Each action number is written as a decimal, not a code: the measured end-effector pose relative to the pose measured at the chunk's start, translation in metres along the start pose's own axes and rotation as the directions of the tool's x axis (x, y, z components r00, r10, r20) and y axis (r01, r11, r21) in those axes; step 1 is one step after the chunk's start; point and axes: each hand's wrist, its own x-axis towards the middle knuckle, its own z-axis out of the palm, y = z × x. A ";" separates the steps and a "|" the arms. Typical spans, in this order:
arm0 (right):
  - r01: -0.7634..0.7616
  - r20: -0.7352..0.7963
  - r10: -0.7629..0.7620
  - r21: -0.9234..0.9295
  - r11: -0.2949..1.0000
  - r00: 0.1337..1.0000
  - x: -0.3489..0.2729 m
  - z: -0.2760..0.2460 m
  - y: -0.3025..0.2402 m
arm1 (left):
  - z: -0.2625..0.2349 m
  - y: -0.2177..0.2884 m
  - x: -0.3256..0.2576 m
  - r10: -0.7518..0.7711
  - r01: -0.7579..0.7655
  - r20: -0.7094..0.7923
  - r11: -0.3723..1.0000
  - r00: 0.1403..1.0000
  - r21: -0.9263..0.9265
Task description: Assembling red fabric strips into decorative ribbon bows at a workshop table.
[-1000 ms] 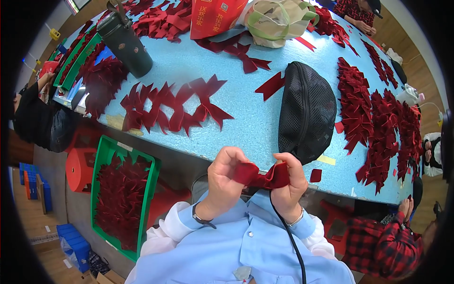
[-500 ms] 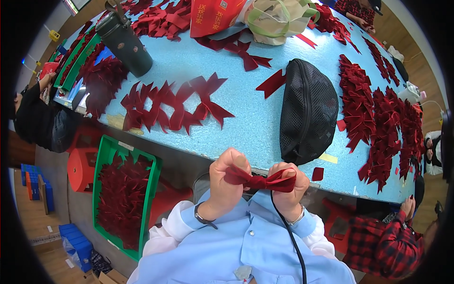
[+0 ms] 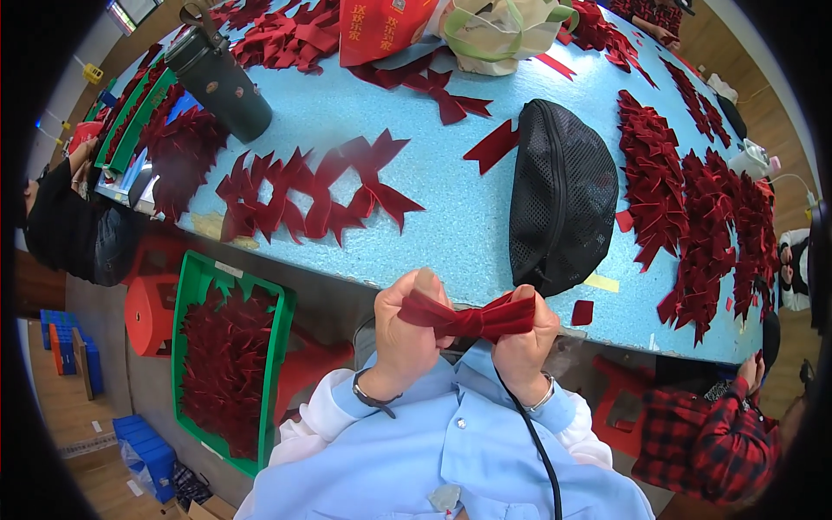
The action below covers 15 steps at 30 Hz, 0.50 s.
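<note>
A dark red velvet bow (image 3: 469,322) is stretched sideways between my two hands, just in front of the table's near edge. My left hand (image 3: 409,334) pinches one end of it, thumb on top. At the other end, my right hand (image 3: 526,340) grips the fabric in the same way. The knot in the bow's middle shows between them. On the table ahead lies a row of overlapping red bows (image 3: 316,191). A single bow (image 3: 447,95) and a loose ribbon piece (image 3: 491,147) rest farther back.
A black mesh pouch (image 3: 563,199) stands on the blue table (image 3: 433,243) near my right hand. A dark flask (image 3: 221,87) is at the left. Bows fill a green crate (image 3: 286,347) at lower left. Heaped bows (image 3: 650,173) cover the right side. Co-workers sit at both sides.
Both hands still hold the bow by its ends. They have turned it slightly, so more of its flat front shows. The view has shifted a little.
</note>
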 end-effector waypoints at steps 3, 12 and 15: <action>-0.015 -0.009 0.014 -0.043 0.999 1.000 0.001 0.000 0.001 | -0.001 0.003 -0.001 -0.081 0.082 -0.055 0.997 0.995 0.015; 0.013 0.009 -0.012 -0.097 0.995 1.000 0.003 0.000 0.001 | -0.012 0.002 -0.001 -0.004 0.013 -0.055 0.988 0.998 0.151; 0.028 0.018 -0.026 -0.101 0.995 1.000 0.006 -0.002 0.003 | -0.011 0.002 0.001 0.112 -0.102 -0.022 0.956 0.993 0.273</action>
